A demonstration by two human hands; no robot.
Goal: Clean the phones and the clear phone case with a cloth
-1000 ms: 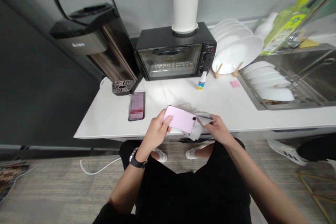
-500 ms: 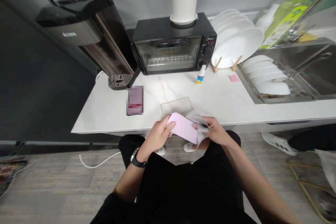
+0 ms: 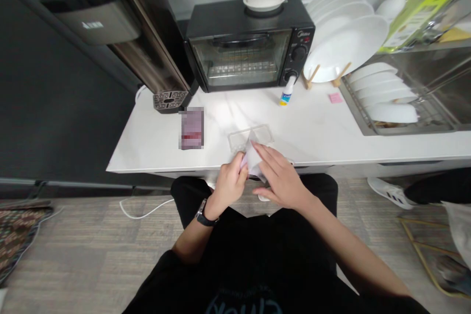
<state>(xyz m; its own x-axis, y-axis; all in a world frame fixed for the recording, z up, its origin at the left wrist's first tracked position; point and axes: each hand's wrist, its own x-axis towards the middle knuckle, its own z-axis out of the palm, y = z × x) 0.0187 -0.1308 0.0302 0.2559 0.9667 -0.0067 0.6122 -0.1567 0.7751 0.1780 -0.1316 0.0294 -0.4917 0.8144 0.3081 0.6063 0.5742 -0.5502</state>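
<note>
My left hand (image 3: 231, 180) is closed around the edge of a pink phone (image 3: 244, 161), tilted so that only a sliver of it shows. A thin light grey cloth (image 3: 253, 158) lies over the phone. My right hand (image 3: 282, 177) presses that cloth on the phone with its fingers long and its thumb apart. Just behind the hands, a clear phone case (image 3: 230, 141) lies on the white counter (image 3: 147, 142), partly covered by the cloth. A small white spray bottle (image 3: 287, 92) with a blue and yellow label stands farther back.
A pixelated purplish rectangular item (image 3: 192, 128) lies left of the hands. Behind are a water dispenser (image 3: 147, 44), a black toaster oven (image 3: 245, 54) and racked white plates (image 3: 346, 49). A pink slip (image 3: 335, 98) lies near the sink (image 3: 441, 76). Another person's shoe (image 3: 390, 192) shows at right.
My right hand has moved left and over the phone, bringing the cloth across it. The phone has turned from showing its broad pink face to a narrow sliver. The view has shifted slightly.
</note>
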